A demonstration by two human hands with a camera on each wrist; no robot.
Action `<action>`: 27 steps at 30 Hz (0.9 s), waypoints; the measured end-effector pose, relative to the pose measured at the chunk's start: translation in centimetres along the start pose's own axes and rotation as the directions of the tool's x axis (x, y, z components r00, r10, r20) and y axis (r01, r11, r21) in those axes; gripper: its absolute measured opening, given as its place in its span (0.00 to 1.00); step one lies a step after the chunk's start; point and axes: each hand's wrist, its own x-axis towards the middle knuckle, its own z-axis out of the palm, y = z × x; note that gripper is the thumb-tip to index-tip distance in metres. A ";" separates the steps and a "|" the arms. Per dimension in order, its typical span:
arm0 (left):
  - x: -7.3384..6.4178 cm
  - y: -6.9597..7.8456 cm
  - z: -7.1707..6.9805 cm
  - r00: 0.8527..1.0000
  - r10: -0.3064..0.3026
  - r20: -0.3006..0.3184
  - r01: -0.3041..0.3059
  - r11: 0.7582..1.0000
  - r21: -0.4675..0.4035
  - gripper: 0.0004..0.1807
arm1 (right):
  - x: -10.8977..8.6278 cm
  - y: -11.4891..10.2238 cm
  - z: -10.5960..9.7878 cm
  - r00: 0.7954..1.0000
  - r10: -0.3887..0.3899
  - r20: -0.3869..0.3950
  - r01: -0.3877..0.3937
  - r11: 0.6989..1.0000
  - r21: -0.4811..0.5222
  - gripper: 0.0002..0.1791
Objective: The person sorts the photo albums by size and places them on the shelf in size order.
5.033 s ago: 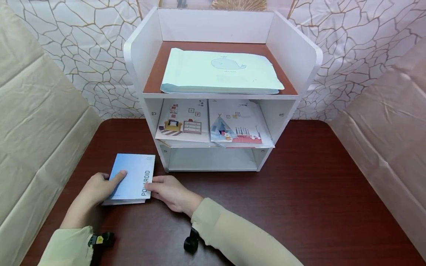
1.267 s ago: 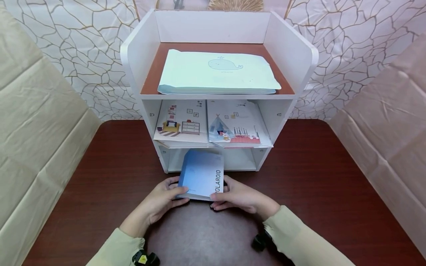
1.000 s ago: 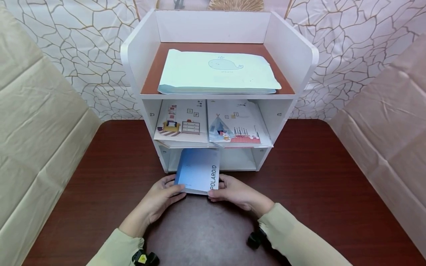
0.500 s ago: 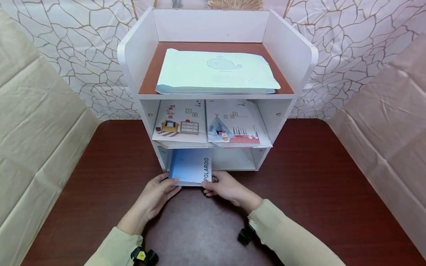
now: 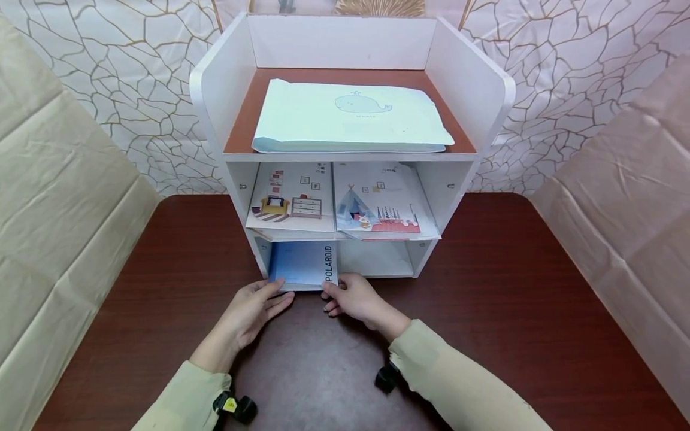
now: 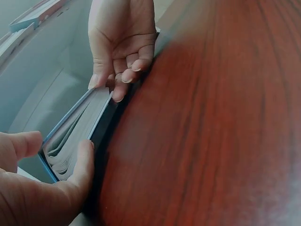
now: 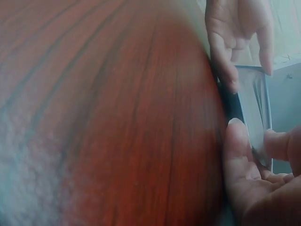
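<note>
A blue photo album (image 5: 304, 263) marked POLAROID lies flat, mostly inside the left part of the bottom compartment of a white shelf unit (image 5: 377, 260). Its front edge sticks out a little past the shelf. My left hand (image 5: 242, 317) holds the near left corner, thumb on the cover and a finger at the lower edge. At the near right corner my right hand (image 5: 358, 299) pinches the album, thumb on top. The left wrist view shows the page edges (image 6: 77, 132) between the two covers, with both hands at the ends.
In the middle compartment lie two illustrated booklets (image 5: 293, 203) side by side, on more papers. A pale whale-print packet (image 5: 350, 120) rests on the brown top shelf. The dark wooden table (image 5: 485, 335) extends on both sides, between beige cloth panels (image 5: 70, 239).
Both hands brought the album from the table's left to the front of the shelf, then slid it inward and leftward into the bottom compartment.
</note>
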 end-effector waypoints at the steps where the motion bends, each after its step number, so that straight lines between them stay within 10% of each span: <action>1: 0.0 0.1 0.0 1.000 -0.005 0.003 0.005 1.000 -0.008 0.34 | 0.0 0.0 0.0 1.000 0.002 -0.007 -0.002 1.000 -0.007 0.15; 20: -2.0 -0.2 1.3 0.994 -0.043 0.095 0.054 0.992 -0.116 0.23 | -0.3 -0.4 -0.2 0.999 0.042 0.003 -0.041 0.997 -0.058 0.23; 25: -3.3 -0.4 2.7 0.988 0.047 0.146 -0.069 0.986 0.149 0.31 | -1.9 -0.7 -0.9 0.997 -0.080 0.019 0.082 0.954 -0.288 0.21; 27: -3.7 -0.5 3.1 0.978 0.155 0.140 -0.198 0.897 0.394 0.34 | -2.7 -0.9 -1.3 0.980 -0.199 -0.011 0.169 0.856 -0.488 0.19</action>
